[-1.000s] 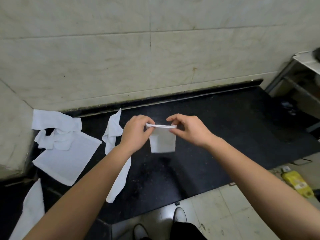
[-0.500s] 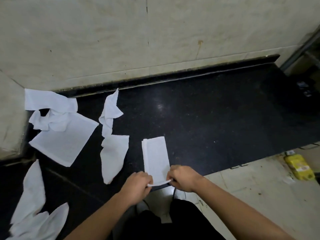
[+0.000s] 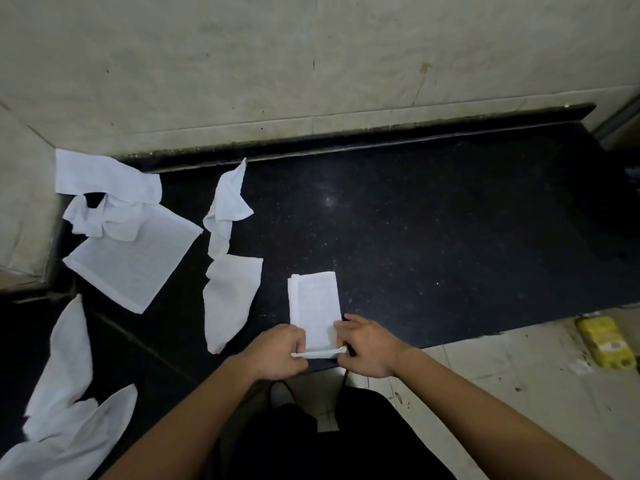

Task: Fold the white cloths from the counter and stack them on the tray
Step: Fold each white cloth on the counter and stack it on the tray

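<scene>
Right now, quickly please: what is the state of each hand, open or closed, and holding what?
Left hand: closed, pinching the near left corner of the folded cloth.
Right hand: closed, pinching its near right corner.

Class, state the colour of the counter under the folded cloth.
Black with pale speckles, seen in the head view.

Beyond the fingers (image 3: 348,322), a black speckled counter (image 3: 450,237) meets a stained beige tiled wall (image 3: 346,64) (thin dark seams), scuffed pale floor tiles (image 3: 519,382) to their right.
</scene>
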`<state>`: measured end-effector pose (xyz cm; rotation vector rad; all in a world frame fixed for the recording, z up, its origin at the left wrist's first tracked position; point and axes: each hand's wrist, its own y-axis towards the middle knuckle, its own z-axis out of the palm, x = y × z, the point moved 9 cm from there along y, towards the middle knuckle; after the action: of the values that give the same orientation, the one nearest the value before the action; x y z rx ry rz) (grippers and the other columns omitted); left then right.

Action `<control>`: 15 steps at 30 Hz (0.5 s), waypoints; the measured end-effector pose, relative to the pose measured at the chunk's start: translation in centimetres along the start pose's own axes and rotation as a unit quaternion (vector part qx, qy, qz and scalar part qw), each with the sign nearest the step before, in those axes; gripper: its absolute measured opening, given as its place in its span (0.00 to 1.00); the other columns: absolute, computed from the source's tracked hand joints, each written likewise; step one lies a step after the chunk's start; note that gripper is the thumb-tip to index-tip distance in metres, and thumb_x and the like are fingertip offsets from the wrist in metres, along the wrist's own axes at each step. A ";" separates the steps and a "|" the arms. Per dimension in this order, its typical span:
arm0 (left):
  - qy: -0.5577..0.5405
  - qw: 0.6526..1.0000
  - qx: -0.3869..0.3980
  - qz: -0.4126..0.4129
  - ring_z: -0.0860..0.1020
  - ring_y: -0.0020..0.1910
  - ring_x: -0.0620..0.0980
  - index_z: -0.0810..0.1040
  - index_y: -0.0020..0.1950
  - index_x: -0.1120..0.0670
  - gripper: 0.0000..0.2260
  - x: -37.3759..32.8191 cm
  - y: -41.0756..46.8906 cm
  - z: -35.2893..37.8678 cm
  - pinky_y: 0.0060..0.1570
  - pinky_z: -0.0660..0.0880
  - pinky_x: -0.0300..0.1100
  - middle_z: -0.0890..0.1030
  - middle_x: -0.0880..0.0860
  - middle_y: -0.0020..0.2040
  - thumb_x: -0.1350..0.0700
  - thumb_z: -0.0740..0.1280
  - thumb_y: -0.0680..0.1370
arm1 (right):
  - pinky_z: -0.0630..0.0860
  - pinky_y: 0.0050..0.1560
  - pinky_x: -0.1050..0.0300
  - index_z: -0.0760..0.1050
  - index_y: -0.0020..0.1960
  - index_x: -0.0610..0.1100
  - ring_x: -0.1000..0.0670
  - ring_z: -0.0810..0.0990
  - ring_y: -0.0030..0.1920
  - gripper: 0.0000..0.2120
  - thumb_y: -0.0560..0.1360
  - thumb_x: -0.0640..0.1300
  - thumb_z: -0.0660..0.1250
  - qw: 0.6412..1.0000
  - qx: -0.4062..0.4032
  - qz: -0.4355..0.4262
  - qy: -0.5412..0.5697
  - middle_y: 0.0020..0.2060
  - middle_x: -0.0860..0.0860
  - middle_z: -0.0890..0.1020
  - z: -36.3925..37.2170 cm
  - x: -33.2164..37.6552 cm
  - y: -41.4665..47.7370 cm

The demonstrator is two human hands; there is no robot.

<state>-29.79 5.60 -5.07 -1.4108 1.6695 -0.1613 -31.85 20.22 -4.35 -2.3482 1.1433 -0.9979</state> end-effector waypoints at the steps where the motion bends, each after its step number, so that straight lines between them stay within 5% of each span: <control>1: -0.034 0.999 -0.004 -0.014 0.78 0.50 0.51 0.74 0.40 0.47 0.06 0.4 0.3 -0.8 0.51 0.76 0.48 0.80 0.47 0.48 0.49 0.68 0.68 | 0.71 0.65 0.48 0.72 0.47 0.49 0.43 0.71 0.67 0.10 0.76 0.56 0.63 0.999 -0.008 0.012 0.042 0.56 0.47 0.78 -0.7 -0.4 0.4; 5: -0.164 0.982 -0.085 -0.048 0.82 0.44 0.47 0.80 0.42 0.47 0.02 2.1 1.9 -4.3 0.50 0.79 0.47 0.84 0.48 0.43 0.54 0.72 0.73 | 0.78 0.48 0.49 0.76 0.45 0.48 0.49 0.80 0.45 0.12 0.76 0.56 0.68 0.971 -0.081 0.104 0.201 0.43 0.51 0.82 -3.6 -3.8 2.1; 9: -0.280 0.931 -0.216 -0.095 0.81 0.47 0.45 0.84 0.50 0.51 0.05 3.9 3.3 -7.1 0.54 0.77 0.41 0.84 0.49 0.46 0.58 0.74 0.75 | 0.78 0.51 0.57 0.81 0.45 0.49 0.54 0.82 0.47 0.09 0.74 0.54 0.73 0.912 -0.167 0.172 0.333 0.43 0.54 0.84 -4.6 -6.9 4.3; 15: -0.361 0.873 -0.287 -0.161 0.82 0.48 0.48 0.83 0.52 0.55 0.08 6.1 5.1 -7.7 0.54 0.76 0.41 0.83 0.51 0.46 0.59 0.75 0.73 | 0.74 0.46 0.69 0.83 0.51 0.48 0.54 0.82 0.46 0.10 0.75 0.53 0.73 0.875 -0.222 0.218 0.371 0.42 0.54 0.84 -5.0 -8.2 6.9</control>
<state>-38.33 -1.11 -7.09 -1.8720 0.8660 0.6631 -42.73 22.48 -8.43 -1.8338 2.2752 -1.6464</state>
